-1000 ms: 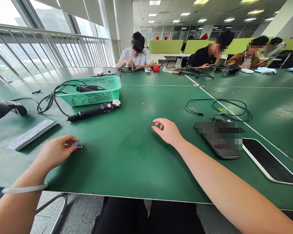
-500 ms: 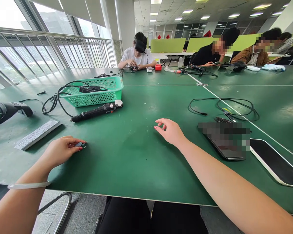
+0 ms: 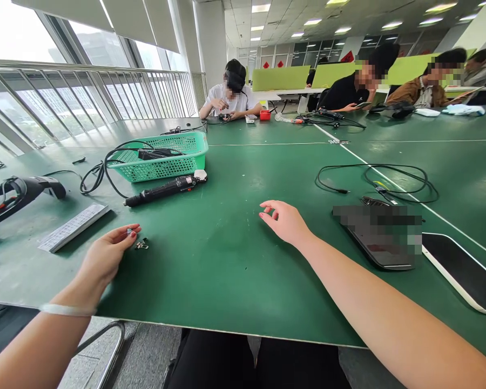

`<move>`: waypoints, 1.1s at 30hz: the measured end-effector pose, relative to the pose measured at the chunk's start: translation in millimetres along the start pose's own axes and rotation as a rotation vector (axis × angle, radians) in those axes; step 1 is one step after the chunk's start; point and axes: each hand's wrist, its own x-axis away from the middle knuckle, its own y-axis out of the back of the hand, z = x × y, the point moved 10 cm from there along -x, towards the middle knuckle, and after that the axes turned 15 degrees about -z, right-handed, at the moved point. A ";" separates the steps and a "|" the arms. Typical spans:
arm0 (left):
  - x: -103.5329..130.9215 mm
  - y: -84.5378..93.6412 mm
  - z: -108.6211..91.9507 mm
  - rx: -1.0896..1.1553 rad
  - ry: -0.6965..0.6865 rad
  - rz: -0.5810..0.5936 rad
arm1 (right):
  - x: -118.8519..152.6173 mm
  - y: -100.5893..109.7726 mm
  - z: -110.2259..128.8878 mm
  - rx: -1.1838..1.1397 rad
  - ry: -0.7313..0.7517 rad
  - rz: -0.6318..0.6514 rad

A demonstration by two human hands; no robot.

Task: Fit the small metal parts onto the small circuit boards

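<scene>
My left hand (image 3: 107, 254) is at the left of the green table (image 3: 210, 275), thumb and fingers pinched round a small bluish piece (image 3: 129, 231) that is mostly hidden. Just right of its fingertips, small metallic parts (image 3: 142, 244) lie on the table top. My right hand (image 3: 285, 220) rests near the middle of the table with its fingers loosely curved, thumb and index apart, and nothing between them.
A green basket (image 3: 162, 170) with cables stands at the back left, a black electric screwdriver (image 3: 166, 191) in front. Left are a labelled white block (image 3: 75, 227) and a black handheld device (image 3: 28, 189). Right lie a cable (image 3: 409, 167), a dark tray (image 3: 384, 254) and a phone (image 3: 461, 265). People sit beyond.
My left hand has lifted slightly away from the small metallic parts, which now lie uncovered on the table. It still pinches a small piece. The view has shifted slightly; my right hand keeps its pose.
</scene>
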 end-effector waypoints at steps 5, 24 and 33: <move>51.5 -91.6 -35.0 0.108 -0.089 0.204 | 1.0 -1.8 -0.4 -0.003 -0.003 0.011; 146.5 -246.7 -77.1 0.457 0.331 0.771 | -2.1 -0.5 -37.5 0.114 -0.099 0.308; 158.0 -249.3 -81.1 0.488 0.391 0.842 | -3.6 12.6 -38.1 0.144 -0.159 0.192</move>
